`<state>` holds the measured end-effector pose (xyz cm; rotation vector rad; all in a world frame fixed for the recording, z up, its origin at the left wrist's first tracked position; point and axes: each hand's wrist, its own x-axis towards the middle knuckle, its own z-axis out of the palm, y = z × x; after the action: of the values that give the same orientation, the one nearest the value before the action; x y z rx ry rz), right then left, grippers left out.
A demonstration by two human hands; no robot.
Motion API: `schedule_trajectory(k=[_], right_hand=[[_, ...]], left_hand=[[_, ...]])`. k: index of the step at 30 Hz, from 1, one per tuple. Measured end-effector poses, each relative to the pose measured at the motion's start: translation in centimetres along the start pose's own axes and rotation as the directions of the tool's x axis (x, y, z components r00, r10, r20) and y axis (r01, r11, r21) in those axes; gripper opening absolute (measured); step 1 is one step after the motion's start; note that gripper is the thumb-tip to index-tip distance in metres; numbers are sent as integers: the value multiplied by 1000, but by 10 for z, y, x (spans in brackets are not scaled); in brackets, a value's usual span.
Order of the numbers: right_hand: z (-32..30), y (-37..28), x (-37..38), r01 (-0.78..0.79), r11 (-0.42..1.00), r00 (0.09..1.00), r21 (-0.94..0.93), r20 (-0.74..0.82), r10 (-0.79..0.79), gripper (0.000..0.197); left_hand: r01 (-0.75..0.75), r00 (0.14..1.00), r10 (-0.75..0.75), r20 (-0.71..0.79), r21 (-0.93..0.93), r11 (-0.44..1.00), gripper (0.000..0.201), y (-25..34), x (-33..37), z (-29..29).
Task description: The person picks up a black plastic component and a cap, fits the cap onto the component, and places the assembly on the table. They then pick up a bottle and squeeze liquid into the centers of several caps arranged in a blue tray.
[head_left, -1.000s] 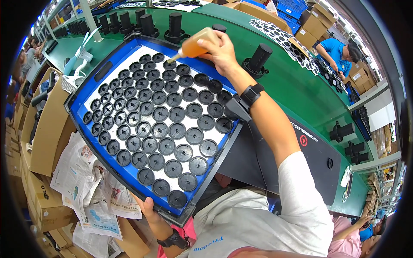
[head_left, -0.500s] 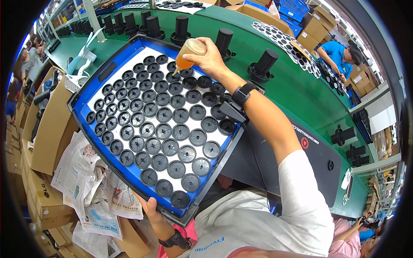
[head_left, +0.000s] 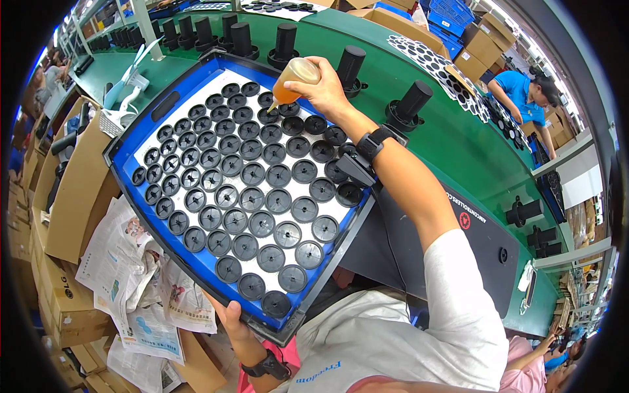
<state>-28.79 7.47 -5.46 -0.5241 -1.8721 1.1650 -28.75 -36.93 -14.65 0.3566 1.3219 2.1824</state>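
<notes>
My right hand point(head_left: 324, 88) is wrapped round an upside-down squeeze bottle point(head_left: 299, 73) of amber liquid. Its narrow nozzle points down at a black plastic disc point(head_left: 268, 115) towards the far side of the tray; whether the tip touches is too small to tell. Many similar black round discs lie in staggered rows on a white sheet point(head_left: 227, 74). They sit inside a blue tray point(head_left: 204, 263) with a black rim, tilted before me. My left hand point(head_left: 232, 321) grips the tray's near edge, thumb on the rim and fingers hidden beneath.
Black cylinders on round bases point(head_left: 415, 101) stand along the green conveyor point(head_left: 452, 150) beyond the tray. At right lies a black mat point(head_left: 436, 239). Newspapers point(head_left: 131, 281) and cardboard boxes point(head_left: 69, 298) fill the left side. A co-worker in a blue shirt point(head_left: 514, 88) works across the conveyor.
The nozzle has moved slightly right and stays near the same disc. The black cylinders have shifted right along the conveyor. The co-worker's arm now reaches out to the right.
</notes>
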Motion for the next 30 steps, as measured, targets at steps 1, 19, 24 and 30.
schedule_trajectory(k=[1,19,24,30], right_hand=[[-1,0,0,-1,1000,1000,-5,-6,1,69],[-1,9,-1,-67,995,998,69,4,67,66],[3,-36,0,-88,785,983,614,-74,168,66],[0,-30,11,-82,903,991,421,-58,117,68]], left_hand=[[-1,1000,1,0,0,1000,101,0,0,1],[-61,998,62,22,-10,998,92,3,2,9],[-14,999,15,28,-28,1000,102,2,1,0],[-108,994,107,26,22,994,88,3,2,10]])
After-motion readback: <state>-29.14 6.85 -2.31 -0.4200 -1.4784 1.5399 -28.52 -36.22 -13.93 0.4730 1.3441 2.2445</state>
